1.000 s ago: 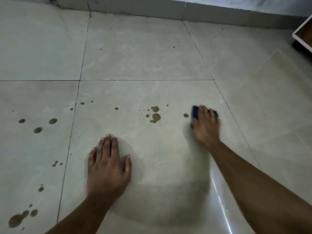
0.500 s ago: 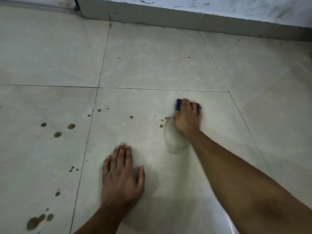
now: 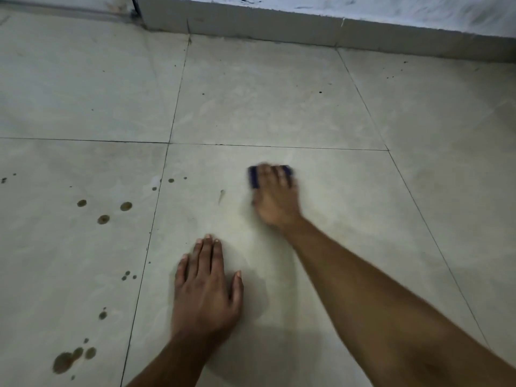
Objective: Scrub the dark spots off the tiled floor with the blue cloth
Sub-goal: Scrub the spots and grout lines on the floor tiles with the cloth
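The blue cloth (image 3: 253, 178) lies on the pale tiled floor (image 3: 279, 107), mostly under my right hand (image 3: 275, 198), whose fingers bend over it and press it down; only its left and right ends show. The hand is motion-blurred. My left hand (image 3: 208, 286) rests flat on the same tile, fingers straight, holding nothing. A faint smear (image 3: 222, 194) remains left of the cloth. Dark spots (image 3: 126, 206) dot the tile further left. A larger blotch (image 3: 63, 362) sits near the bottom left, and small specks (image 3: 171, 180) lie beside the grout line.
A grey skirting (image 3: 307, 32) and white wall run along the far edge of the floor. Tiny black specks (image 3: 320, 92) mark the far tiles. Grout lines (image 3: 156, 202) divide the large tiles.
My right hand swept the cloth left over the cluster of spots in the middle tile and back right; that cluster is gone, leaving a faint smear. My left hand stayed planted.
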